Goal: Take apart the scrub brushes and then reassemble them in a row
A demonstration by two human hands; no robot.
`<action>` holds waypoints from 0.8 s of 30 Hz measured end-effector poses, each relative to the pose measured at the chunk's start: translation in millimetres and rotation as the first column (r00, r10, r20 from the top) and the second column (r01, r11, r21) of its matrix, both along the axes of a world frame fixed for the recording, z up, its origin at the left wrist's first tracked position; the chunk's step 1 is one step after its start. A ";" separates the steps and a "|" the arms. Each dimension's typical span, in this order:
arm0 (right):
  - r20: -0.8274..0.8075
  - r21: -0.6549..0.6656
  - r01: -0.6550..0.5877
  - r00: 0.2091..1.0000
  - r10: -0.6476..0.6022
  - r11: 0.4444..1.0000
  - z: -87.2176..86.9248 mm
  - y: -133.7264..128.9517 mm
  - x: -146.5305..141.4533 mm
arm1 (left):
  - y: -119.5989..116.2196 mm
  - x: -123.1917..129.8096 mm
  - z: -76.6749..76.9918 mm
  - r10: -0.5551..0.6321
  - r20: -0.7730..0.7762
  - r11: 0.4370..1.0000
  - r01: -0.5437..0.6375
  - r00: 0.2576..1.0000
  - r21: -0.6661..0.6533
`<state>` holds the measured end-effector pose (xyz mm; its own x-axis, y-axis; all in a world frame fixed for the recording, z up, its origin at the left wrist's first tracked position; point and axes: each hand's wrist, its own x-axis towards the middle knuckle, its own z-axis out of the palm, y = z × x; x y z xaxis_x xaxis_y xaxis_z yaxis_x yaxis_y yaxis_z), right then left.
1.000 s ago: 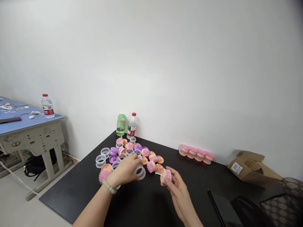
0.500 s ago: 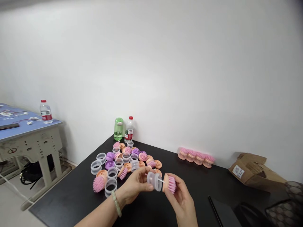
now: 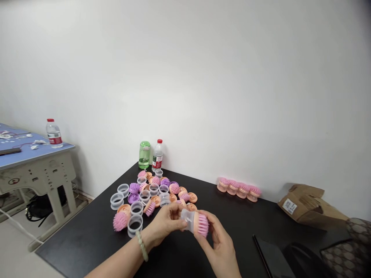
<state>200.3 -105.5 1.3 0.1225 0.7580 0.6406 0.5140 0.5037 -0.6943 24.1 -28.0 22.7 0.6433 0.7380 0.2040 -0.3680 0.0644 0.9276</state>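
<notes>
My left hand [image 3: 166, 224], with a beaded bracelet at the wrist, is closed around a clear plastic cup-like ring [image 3: 188, 220]. In my right hand [image 3: 218, 239] is a pink-bristled brush head [image 3: 201, 224] with a peach base, gripped between thumb and fingers. The base sits against the open rim of the clear ring, bristles facing right. Left of my hands lie several loose clear rings [image 3: 135, 224], pink brush heads [image 3: 121, 221], purple brush heads [image 3: 134, 188] and peach caps [image 3: 192, 197].
Four-part row aside, several joined-looking pink brushes [image 3: 239, 188] stand by the wall on the black table [image 3: 98, 239]. A green bottle [image 3: 144, 155] and a water bottle [image 3: 157, 156] stand at the back corner. At right are a brown paper bag [image 3: 314, 208] and a dark flat object [image 3: 274, 256].
The brush head and the clear ring have come together. The gap with the white stem between them has closed, and my right hand has shifted slightly left.
</notes>
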 end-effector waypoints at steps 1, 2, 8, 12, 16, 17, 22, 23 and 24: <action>0.018 0.004 -0.009 1.000 0.009 1.000 0.2 -0.1 0.8 | 0.4 0.1 -0.1 0.016 -0.022 1.000 -0.016 1.000 0.020; 0.040 0.011 -0.015 0.999 0.015 1.000 0.6 -0.4 1.6 | 0.8 0.2 -0.2 0.035 -0.054 0.999 -0.033 0.998 0.037; 0.246 0.126 -0.081 0.968 0.048 0.989 10.0 -3.2 2.3 | 0.2 2.3 -4.7 0.093 -0.319 0.996 -0.086 0.943 0.035; 0.339 0.186 -0.160 0.937 0.090 0.969 15.9 -4.0 1.1 | -1.5 3.9 -8.4 0.070 -0.416 0.996 -0.088 0.907 -0.025; 0.246 0.124 -0.049 0.969 0.017 0.991 11.3 -4.5 2.2 | -2.2 1.5 -4.7 0.095 -0.320 0.994 -0.075 0.943 0.076; 0.180 0.071 -0.008 0.984 -0.004 0.997 9.5 -4.7 2.4 | -2.3 0.5 -3.1 0.079 -0.275 0.994 -0.054 0.958 0.098; -0.339 -0.266 -0.132 0.940 0.036 0.955 10.6 -4.8 -3.2 | -2.5 -2.1 2.8 -0.037 -0.012 0.967 0.039 0.999 0.252; -0.434 -0.290 -0.197 0.899 0.055 0.936 13.1 -4.6 -5.6 | -2.5 -2.1 3.5 -0.034 0.019 0.952 0.027 0.999 0.305; -0.506 -0.296 -0.247 0.860 0.068 0.923 15.8 -4.4 -7.9 | -2.7 -2.0 4.0 -0.033 0.045 0.940 0.016 0.998 0.340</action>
